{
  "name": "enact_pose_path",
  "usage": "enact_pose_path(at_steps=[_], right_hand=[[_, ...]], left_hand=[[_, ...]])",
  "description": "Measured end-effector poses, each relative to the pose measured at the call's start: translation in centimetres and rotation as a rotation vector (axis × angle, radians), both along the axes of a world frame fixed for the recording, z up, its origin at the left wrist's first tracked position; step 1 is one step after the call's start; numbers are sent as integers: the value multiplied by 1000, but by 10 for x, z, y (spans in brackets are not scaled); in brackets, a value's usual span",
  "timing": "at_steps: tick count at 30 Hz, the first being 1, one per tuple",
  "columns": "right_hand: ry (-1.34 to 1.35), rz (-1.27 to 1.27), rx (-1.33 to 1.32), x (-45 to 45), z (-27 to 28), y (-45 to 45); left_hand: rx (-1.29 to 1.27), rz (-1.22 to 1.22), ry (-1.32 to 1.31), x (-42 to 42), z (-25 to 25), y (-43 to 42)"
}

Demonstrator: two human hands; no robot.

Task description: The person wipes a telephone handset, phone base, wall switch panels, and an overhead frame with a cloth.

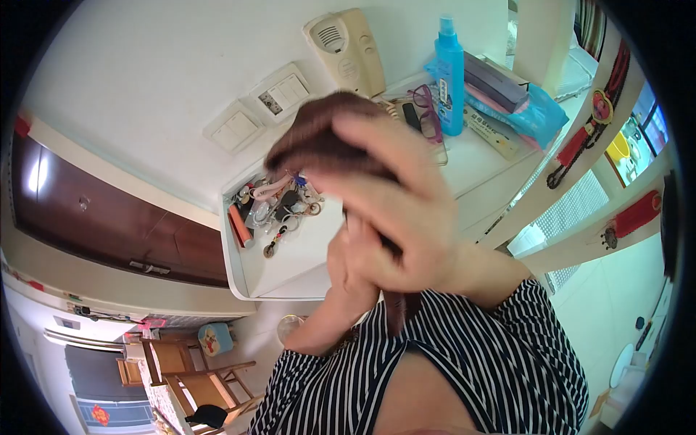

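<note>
A dark brown, hair-like bundle (319, 134) is held up in front of me, smeared by motion, so I cannot tell exactly what it is. My right hand (413, 210) lies across it, with the fingers bent over its side and blurred. Below and partly behind that, my left hand (353, 257) is closed around the narrower part of the bundle. A thin dark end hangs beneath both hands, against the striped shirt (464, 341). Both hands are above the white shelf top (304, 268), and the right hand hides part of the left.
Left on the shelf is a pile of small items (279, 206), with an orange tube (239, 226). Behind stand a cream intercom handset (348, 54) and a blue spray bottle (449, 80). Purple glasses (428, 116) lie nearby. Curved white posts with red tassels (580, 141) rise at right.
</note>
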State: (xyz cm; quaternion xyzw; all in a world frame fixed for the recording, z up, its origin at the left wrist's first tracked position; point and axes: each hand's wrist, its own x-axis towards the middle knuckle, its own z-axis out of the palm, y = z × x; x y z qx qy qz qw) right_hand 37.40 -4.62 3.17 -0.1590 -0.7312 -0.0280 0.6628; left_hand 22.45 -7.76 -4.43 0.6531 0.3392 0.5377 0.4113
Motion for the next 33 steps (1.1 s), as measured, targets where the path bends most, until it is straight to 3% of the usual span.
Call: enact_pose_path(at_steps=[1,3,5,6,10,13,14,17,18,21,24,27,30,31,33], right_hand=[[-6,-23,-8,7,12,3],[17,151,-448,16,23,3],[-25,158,-465,15,20,4],[22,132,-394,9,15,7],[30,53,-261,-7,-8,-3],[-47,124,-263,-21,-30,-27],[-69,170,-211,-23,-40,-30],[-128,208,-150,-26,-59,-43],[-166,195,-148,-27,-60,-46],[-44,153,-126,-32,-46,-34],[-13,106,-126,-15,-9,-15],[22,104,-214,-12,8,-15],[-17,158,-211,-24,-13,-28],[-33,215,-216,-29,-26,-37],[-160,245,-146,-29,-53,-48]], left_hand=[[19,-31,84,1,-1,-3],[6,-80,138,0,2,-8],[-77,-147,117,-2,13,-13],[-85,-131,-22,-1,10,-11],[-115,171,-402,12,13,-5],[-134,317,-344,-13,-20,4],[-6,544,-172,-22,-29,13],[-67,-253,-813,-39,20,19],[-146,-112,-719,-43,19,19],[-49,192,-633,-24,-15,10],[-284,73,-612,-24,-71,10],[-398,35,-714,-4,-42,3],[-214,52,-697,-12,-19,13],[-32,295,-633,-13,-15,19],[-65,-52,-911,-31,15,21]])
